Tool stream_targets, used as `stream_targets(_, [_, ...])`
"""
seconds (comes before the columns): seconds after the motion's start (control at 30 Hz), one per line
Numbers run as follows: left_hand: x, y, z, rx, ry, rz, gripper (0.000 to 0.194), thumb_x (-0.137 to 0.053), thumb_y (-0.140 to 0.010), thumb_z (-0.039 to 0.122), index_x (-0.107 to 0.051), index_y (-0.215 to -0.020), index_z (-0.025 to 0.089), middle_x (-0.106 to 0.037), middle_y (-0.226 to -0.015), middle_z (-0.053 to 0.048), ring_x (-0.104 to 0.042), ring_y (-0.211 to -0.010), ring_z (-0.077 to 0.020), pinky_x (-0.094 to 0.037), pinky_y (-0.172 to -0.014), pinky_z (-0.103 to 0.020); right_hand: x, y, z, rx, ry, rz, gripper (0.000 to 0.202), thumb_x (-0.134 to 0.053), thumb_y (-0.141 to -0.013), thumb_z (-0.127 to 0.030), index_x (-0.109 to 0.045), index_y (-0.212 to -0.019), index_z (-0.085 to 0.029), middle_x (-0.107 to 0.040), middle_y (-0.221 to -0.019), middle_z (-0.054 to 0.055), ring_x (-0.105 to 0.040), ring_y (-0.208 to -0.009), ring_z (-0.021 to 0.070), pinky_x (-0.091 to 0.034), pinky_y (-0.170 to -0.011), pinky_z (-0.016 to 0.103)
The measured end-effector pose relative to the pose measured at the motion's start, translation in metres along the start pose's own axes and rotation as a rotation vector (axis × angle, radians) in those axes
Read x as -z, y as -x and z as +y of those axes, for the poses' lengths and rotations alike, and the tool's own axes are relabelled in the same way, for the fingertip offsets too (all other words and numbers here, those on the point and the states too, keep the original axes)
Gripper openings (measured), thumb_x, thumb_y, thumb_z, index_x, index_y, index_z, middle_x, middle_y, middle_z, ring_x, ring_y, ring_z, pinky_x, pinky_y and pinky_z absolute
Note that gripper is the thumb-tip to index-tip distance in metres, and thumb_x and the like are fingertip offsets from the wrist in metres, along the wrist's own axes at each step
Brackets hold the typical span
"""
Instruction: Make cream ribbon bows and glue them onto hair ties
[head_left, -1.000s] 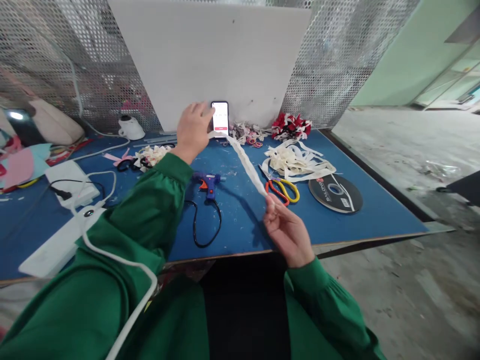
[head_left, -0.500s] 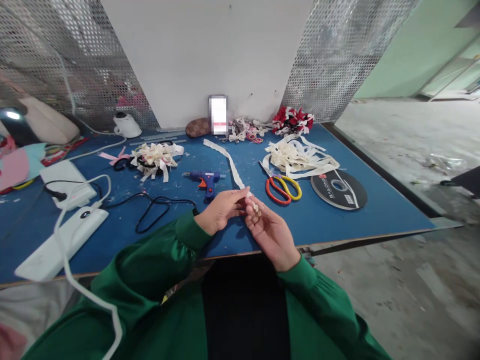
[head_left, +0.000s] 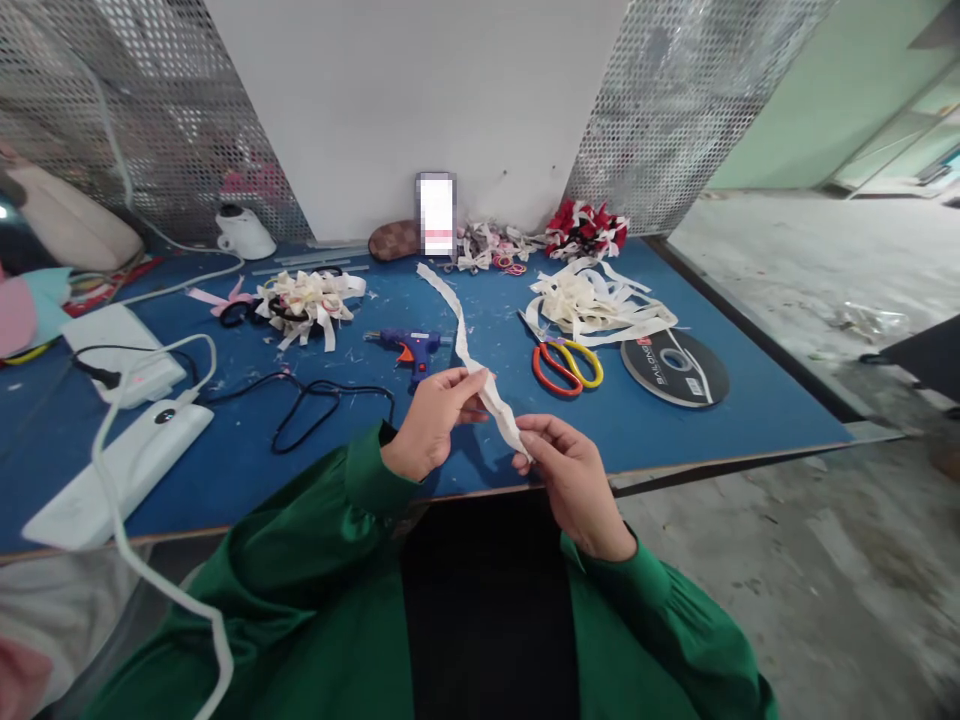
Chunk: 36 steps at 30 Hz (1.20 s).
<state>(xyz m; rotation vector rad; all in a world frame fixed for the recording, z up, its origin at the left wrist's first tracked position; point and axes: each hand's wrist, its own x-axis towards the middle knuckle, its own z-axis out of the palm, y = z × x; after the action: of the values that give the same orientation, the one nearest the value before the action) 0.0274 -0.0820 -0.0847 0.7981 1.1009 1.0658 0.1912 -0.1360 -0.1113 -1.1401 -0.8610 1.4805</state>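
Note:
A cream fabric ribbon (head_left: 500, 408) is stretched between my two hands near the table's front edge. My left hand (head_left: 439, 418) pinches it partway along, and its far end trails up the blue tabletop. Lower and to the right, my right hand (head_left: 566, 465) grips the near end between thumb and fingers. Beyond my left hand lies a blue glue gun (head_left: 416, 350) with an orange trigger. Scissors (head_left: 564, 367) with one red and one yellow handle rest to the right, beside a heap of cream ribbon (head_left: 592, 302).
A black ribbon reel (head_left: 671, 365) lies flat at the right. Finished-looking cream bows (head_left: 311, 300) are piled at the left. White power packs (head_left: 120, 475) with cables sit at the left front. A phone (head_left: 436, 215) stands against the back panel, near red bows (head_left: 589, 230).
My hands have moved apart; the right one shifted down and right, drawing the ribbon's near end out into a straight stretch. The view has tilted slightly.

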Motion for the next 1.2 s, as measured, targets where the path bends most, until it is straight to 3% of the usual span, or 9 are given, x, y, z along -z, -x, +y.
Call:
stream_targets(0.27, [0.004,0.013,-0.007,0.073,0.042,-0.030,0.023,-0.083,-0.074,0.029,-0.074,-0.088,0.014,-0.074,-0.085,-0.005,-0.067,-0.072,-0.0145,-0.054,-0.067,-0.025,0.016,-0.014,-0.011,0.209,0.470,-0.021,0.026,-0.064,-0.087,-0.044,-0.068,-0.097,-0.019,-0.071,-0.078,0.003,-0.063,-0.058,0.0167,-0.051,-0.061,0.032])
stream_targets(0.37, [0.000,0.002,0.012,0.208,0.242,0.099,0.007,-0.076,-0.080,0.017,-0.070,-0.081,0.014,-0.070,-0.073,-0.002,-0.066,-0.063,-0.0114,-0.053,-0.059,-0.022,0.037,-0.044,-0.028,0.516,1.029,0.221,0.024,-0.056,-0.093,-0.035,-0.066,-0.106,-0.018,-0.072,-0.101,0.011,-0.067,-0.086,0.0245,-0.050,-0.082,0.038])
stream_targets(0.5, [-0.006,-0.023,0.056,0.145,0.298,0.117,0.006,-0.072,-0.085,0.015,-0.068,-0.081,0.014,-0.070,-0.073,-0.002,-0.067,-0.062,-0.0100,-0.055,-0.060,-0.021,0.052,-0.087,-0.051,0.400,1.652,0.224,0.031,-0.051,-0.094,-0.024,-0.059,-0.120,-0.009,-0.066,-0.115,0.022,-0.064,-0.103,0.0328,-0.045,-0.080,0.037])
stream_targets(0.6, [-0.004,-0.051,0.108,-0.034,0.296,0.132,0.007,-0.069,-0.090,0.016,-0.067,-0.084,0.012,-0.071,-0.075,-0.004,-0.069,-0.067,-0.0117,-0.059,-0.065,-0.023,0.051,-0.106,-0.058,0.279,1.784,0.124,0.029,-0.050,-0.091,-0.016,-0.059,-0.116,-0.008,-0.069,-0.107,0.023,-0.067,-0.097,0.0326,-0.043,-0.076,0.036])
stream_targets(0.73, [0.010,-0.079,0.200,-0.422,0.102,0.418,0.020,-0.052,-0.100,0.010,-0.056,-0.081,0.010,-0.071,-0.092,-0.007,-0.071,-0.095,-0.0179,-0.059,-0.081,-0.033,0.047,-0.118,-0.058,0.260,1.808,0.072,0.031,-0.053,-0.084,-0.012,-0.061,-0.113,-0.006,-0.070,-0.103,0.024,-0.069,-0.092,0.0332,-0.042,-0.072,0.036])
stream_targets(0.87, [0.022,-0.072,0.250,-0.894,0.075,0.568,0.019,-0.039,-0.106,0.013,-0.053,-0.094,0.017,-0.067,-0.107,0.011,-0.060,-0.117,-0.0081,-0.048,-0.089,-0.020,0.048,-0.122,-0.060,0.252,1.775,0.044,0.050,-0.057,-0.079,-0.014,-0.055,-0.127,-0.005,-0.071,-0.106,0.023,-0.069,-0.093,0.0339,-0.042,-0.069,0.035])
stream_targets(0.93, [0.024,-0.064,0.235,-1.233,-0.075,0.707,0.020,-0.053,-0.097,0.001,-0.055,-0.082,0.015,-0.064,-0.084,0.009,-0.062,-0.098,-0.0056,-0.047,-0.083,-0.019,0.053,-0.122,-0.062,0.245,1.730,0.044,0.060,-0.061,-0.076,-0.017,-0.051,-0.135,-0.006,-0.071,-0.108,0.022,-0.069,-0.093,0.0334,-0.042,-0.068,0.034])
stream_targets(1.03, [0.023,-0.056,0.174,-1.187,-0.083,0.620,0.019,-0.073,-0.085,0.011,-0.059,-0.072,0.014,-0.054,-0.067,0.008,-0.056,-0.070,-0.0044,-0.048,-0.071,-0.020,0.065,-0.118,-0.062,0.233,1.643,0.052,0.070,-0.064,-0.074,-0.020,-0.047,-0.141,-0.009,-0.073,-0.107,0.017,-0.070,-0.089,0.0302,-0.043,-0.067,0.032])
stream_targets(1.2, [0.018,-0.045,0.068,-0.156,0.283,0.299,0.008,-0.073,-0.082,0.017,-0.064,-0.081,0.018,-0.068,-0.074,0.003,-0.063,-0.062,-0.0077,-0.052,-0.064,-0.022,0.077,-0.106,-0.060,0.302,1.074,-0.003,0.070,-0.070,-0.076,-0.031,-0.049,-0.143,-0.022,-0.068,-0.085,0.003,-0.063,-0.072,0.0213,-0.046,-0.066,0.033])
